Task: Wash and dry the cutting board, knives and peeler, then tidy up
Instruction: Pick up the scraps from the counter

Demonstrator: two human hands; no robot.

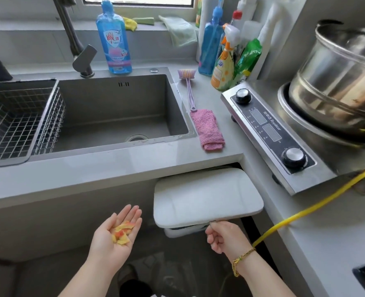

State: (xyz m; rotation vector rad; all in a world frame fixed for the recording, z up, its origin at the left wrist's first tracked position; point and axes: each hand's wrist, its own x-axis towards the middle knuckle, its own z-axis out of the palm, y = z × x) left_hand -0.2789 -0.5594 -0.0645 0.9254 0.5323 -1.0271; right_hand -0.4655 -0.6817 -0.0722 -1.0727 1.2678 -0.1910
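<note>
The step in hand looks like throwing away the peel scraps [122, 232] before the washing begins. To do it well, the white lid [205, 198] should be lifted until the mouth of the bin [177, 231] is fully open. The scraps should then be brought right over the opening and tipped in slowly, so that no piece falls on the floor. Wet pieces may stick to the palm and need a small shake.

The left grip [108, 243] lies palm up, with its fingers straight, close together and a little cupped, and the scraps rest on it. It hangs below the edge of the counter [113, 166], just to the left of the bin. The right grip [226, 236] has its fingers curled, and the thumb and first finger seem to pinch the front edge of the lid. The lid stands a little raised, and a dark gap shows under it.

The cutting board, knives and peeler do not show in this view. The sink [113, 108] is above, with a pink cloth [207, 129] and a brush [188, 88] on the counter just beside it.
</note>
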